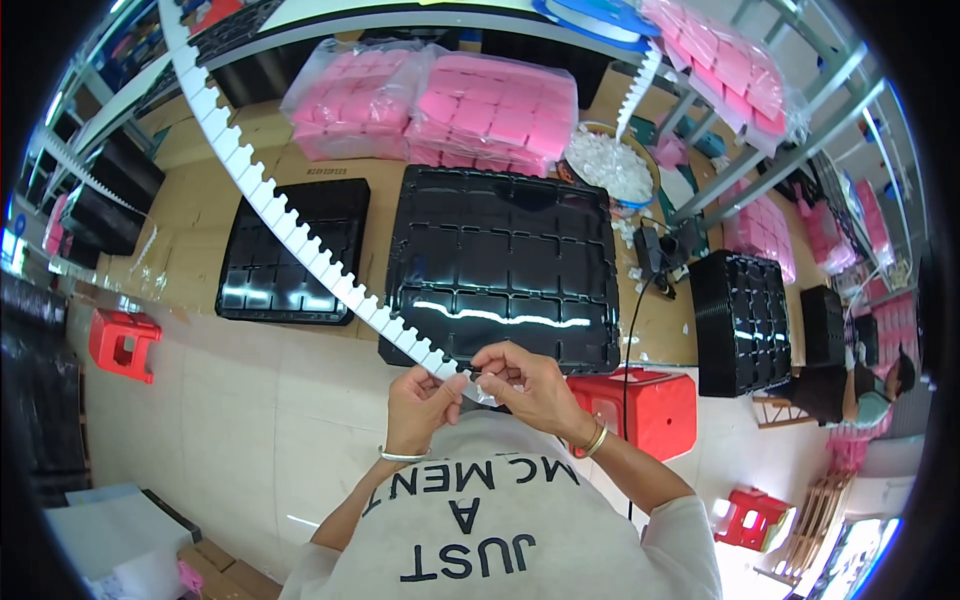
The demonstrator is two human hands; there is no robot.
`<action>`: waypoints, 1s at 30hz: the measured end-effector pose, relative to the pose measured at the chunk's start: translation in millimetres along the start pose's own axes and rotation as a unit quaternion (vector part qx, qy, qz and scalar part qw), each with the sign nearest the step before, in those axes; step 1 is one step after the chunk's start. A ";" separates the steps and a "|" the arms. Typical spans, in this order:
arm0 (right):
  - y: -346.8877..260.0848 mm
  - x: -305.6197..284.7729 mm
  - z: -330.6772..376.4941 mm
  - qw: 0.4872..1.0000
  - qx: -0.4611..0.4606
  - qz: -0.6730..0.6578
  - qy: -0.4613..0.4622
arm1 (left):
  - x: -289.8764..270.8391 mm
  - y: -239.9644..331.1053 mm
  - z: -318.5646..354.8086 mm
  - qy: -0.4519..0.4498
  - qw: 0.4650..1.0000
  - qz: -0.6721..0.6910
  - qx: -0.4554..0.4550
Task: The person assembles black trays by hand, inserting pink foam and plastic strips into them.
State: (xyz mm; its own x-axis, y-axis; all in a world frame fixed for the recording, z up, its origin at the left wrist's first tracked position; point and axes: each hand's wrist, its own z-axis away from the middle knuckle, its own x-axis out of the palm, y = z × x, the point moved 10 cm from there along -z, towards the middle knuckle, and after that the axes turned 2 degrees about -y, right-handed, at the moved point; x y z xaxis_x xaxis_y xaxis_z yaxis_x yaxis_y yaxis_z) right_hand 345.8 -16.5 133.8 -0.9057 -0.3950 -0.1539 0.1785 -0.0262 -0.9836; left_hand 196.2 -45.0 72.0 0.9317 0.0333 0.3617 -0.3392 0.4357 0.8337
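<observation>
A long white strip (290, 235) with toothed tabs along one edge hangs from the upper left down to my hands. My left hand (425, 408) is closed on its lower end, thumb on top. Close beside it, my right hand (535, 390) has thumb and fingers pinched together at the strip's tip. A small whitish, see-through bit (484, 396) shows between the hands; I cannot make out what it is. Just beyond my hands lies a large black plastic tray (505, 265) with rows of compartments. A smaller black tray (295, 250) lies to its left.
Bagged pink foam blocks (490, 105) stand behind the trays. A round container of small white pieces (610, 165) sits at the back right, near a blue-rimmed reel (600, 20). A black cable (628, 400) hangs over the table edge by a red stool (650, 410). Another person (870, 390) sits far right.
</observation>
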 end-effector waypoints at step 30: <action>-15.8 -43.1 -307.4 0.929 -0.194 0.312 -0.039 | -194.0 -114.7 7.9 0.303 0.940 -0.139 0.075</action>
State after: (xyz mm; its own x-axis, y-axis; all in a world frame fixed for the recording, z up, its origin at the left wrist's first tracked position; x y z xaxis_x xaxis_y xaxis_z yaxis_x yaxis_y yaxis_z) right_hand 263.9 283.2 127.0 -0.6386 -0.2877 -0.7138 0.4949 0.5568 -0.6672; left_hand 53.4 -108.5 -90.4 0.8739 0.4639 -0.1452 -0.0437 0.3724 0.9270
